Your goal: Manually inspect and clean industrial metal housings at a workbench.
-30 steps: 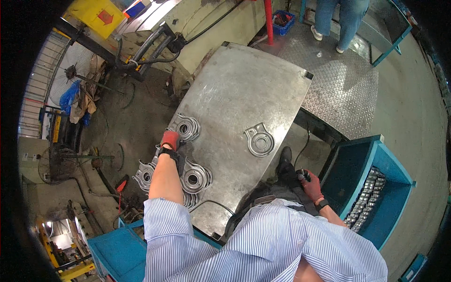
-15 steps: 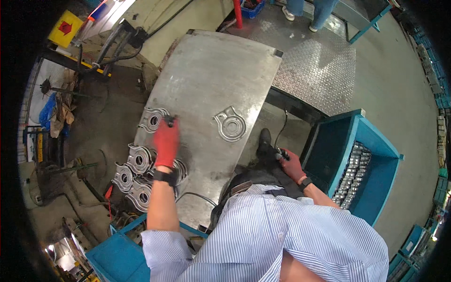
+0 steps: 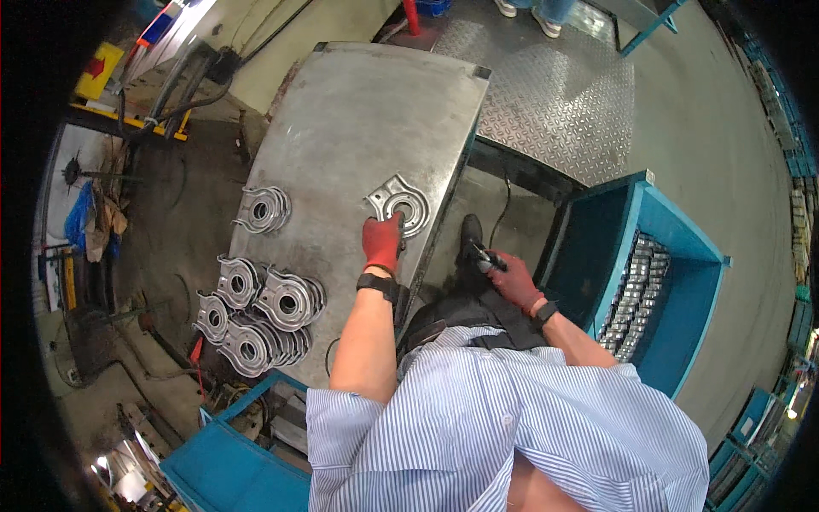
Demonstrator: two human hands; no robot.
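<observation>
My left hand point(image 3: 383, 242), in a red glove with dark fingertips, is closed on the near edge of a stamped metal bracket point(image 3: 415, 206). The bracket has a round ringed middle and a pointed tab, and it lies near the right edge of the steel table point(image 3: 358, 102). Off the table's right side, my right hand point(image 3: 514, 282), also red-gloved, is wrapped round a small black and silver tool point(image 3: 485, 258); its exact kind is unclear. Stacks of similar brackets point(image 3: 291, 300) stand at the table's near left, with a smaller stack point(image 3: 264, 210) farther up.
A blue metal bin point(image 3: 589, 264) on the right holds rows of small metal parts point(image 3: 632, 294). Another blue container point(image 3: 230, 461) is at the lower left. Beyond the table lies a tread-plate platform point(image 3: 563, 102), where another person's feet point(image 3: 547, 23) show.
My left hand has moved right, from the small stack at the left to the bracket near the right edge. My right hand still holds the tool, and the view has shifted slightly.
</observation>
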